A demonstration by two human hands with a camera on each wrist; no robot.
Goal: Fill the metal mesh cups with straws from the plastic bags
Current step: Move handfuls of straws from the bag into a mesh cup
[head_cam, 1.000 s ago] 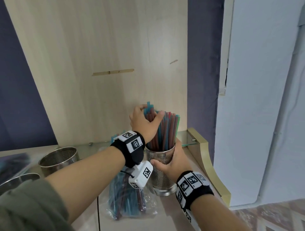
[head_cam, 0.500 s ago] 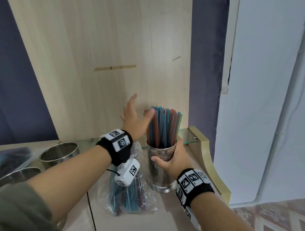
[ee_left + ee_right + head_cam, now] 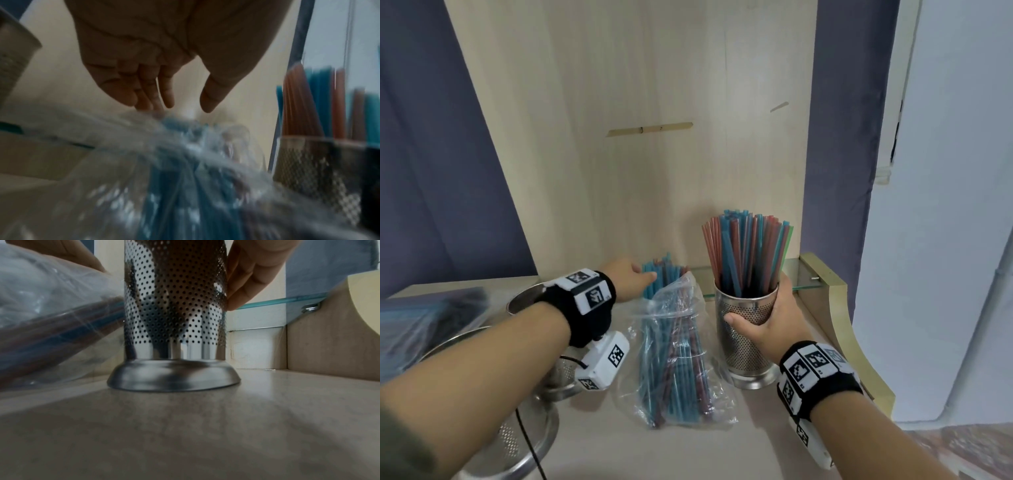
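Observation:
A perforated metal cup (image 3: pixel 748 339) (image 3: pixel 174 308) stands upright on the pale counter, packed with red, blue and green straws (image 3: pixel 746 253). My right hand (image 3: pixel 767 318) grips its upper wall, thumb in front, fingers (image 3: pixel 244 283) round the back. Left of it lies a clear plastic bag (image 3: pixel 674 346) (image 3: pixel 185 186) of blue and red straws, their ends (image 3: pixel 659 279) sticking out of the open far end. My left hand (image 3: pixel 631 279) (image 3: pixel 164 84) hovers open over those ends, fingers straight, holding nothing.
Two more metal mesh cups (image 3: pixel 524 301) (image 3: pixel 510 442) sit at the left under my left arm, with another straw bag (image 3: pixel 424 318) at the far left. A wooden back panel (image 3: pixel 654 137), glass shelf (image 3: pixel 283 302) and raised wooden edge (image 3: pixel 856 342) bound the counter.
My left hand let go of the straws in the cup, opened and came down left to the bag's straw ends. The right hand kept its grip on the cup.

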